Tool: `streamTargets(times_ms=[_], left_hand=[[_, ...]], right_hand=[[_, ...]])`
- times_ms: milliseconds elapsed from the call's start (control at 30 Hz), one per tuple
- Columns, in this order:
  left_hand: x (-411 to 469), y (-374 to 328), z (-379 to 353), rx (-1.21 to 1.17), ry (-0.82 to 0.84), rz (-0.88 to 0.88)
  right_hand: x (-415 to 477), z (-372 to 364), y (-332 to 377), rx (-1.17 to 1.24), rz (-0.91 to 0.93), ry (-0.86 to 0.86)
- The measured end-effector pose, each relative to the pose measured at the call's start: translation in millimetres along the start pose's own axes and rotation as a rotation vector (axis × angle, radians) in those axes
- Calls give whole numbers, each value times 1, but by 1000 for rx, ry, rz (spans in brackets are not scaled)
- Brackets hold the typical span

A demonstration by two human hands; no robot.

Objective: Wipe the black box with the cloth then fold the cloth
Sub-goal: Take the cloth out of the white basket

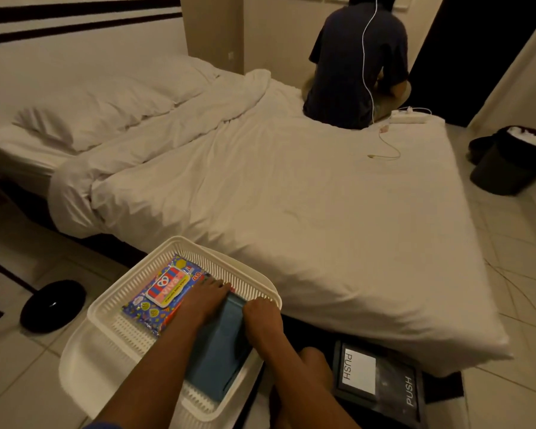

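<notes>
A white bed (291, 187) fills the middle, with pillows (106, 100) at its far left and a rumpled duvet (167, 144) beside them. A person (356, 66) sits on the far edge, a white cable (367, 57) down their back. A dark bin (508, 162) stands far right. Near left, a white basket (106, 345) holds a wipes pack (164, 289); a black round object (53, 305) lies left of it.

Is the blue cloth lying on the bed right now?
No, the blue cloth lies in the white basket under both hands.
</notes>
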State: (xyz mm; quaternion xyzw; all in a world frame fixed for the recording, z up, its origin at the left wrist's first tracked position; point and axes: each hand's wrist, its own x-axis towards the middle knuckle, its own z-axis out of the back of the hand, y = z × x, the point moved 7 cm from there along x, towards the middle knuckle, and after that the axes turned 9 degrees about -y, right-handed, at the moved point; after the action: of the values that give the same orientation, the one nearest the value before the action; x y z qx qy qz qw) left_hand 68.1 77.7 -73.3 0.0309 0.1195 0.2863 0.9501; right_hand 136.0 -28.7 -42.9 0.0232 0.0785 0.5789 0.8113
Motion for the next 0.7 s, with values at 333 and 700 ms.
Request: streamTargets(times_ms=[333,700], left_hand=[[16,5,12,90,46,19],[-6,26,39,114,130,44]], right_hand=[[12,-4,-4,-11,-39,-26],[6,19,-7,99,-37,-13]])
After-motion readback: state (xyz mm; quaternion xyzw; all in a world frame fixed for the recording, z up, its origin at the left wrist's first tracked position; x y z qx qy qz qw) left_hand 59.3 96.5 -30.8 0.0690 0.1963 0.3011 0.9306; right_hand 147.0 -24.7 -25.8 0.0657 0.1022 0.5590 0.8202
